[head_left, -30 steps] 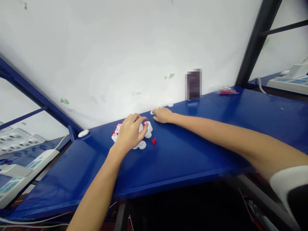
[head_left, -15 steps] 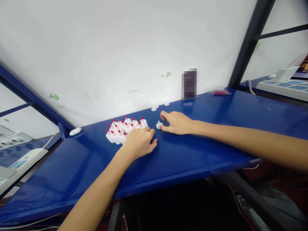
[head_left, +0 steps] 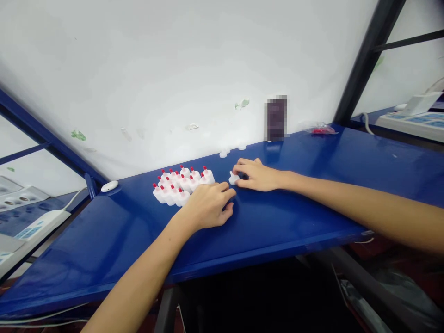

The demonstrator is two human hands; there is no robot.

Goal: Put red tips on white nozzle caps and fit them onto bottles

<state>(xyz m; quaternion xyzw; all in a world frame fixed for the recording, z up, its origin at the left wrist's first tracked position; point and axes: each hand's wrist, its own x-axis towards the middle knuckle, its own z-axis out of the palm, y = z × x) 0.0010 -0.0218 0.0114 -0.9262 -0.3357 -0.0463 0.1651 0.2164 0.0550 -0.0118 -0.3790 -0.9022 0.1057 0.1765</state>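
Observation:
My right hand (head_left: 258,175) has its thumb and fingertips closed around a small white nozzle cap (head_left: 233,179), which tilts slightly at the table surface. My left hand (head_left: 212,205) hovers or rests low over the table just to the left, fingers curled, thumb apart from the index finger, and nothing visible between them. Beside and partly behind that hand stands a cluster of small white bottles (head_left: 185,182) with red tips, packed close together and upright. A few loose white caps (head_left: 223,154) lie farther back against the wall.
The blue table (head_left: 277,212) runs along a white wall (head_left: 138,83). A pixelated dark upright object (head_left: 276,119) leans there. A clear bag with red pieces (head_left: 321,129) lies at the back right, a white oval case (head_left: 109,186) at the left. Power strips (head_left: 38,231) flank the table.
My right thumb and fingers have closed in on the nozzle cap, which now tilts. The left hand has shifted slightly right, away from the bottles.

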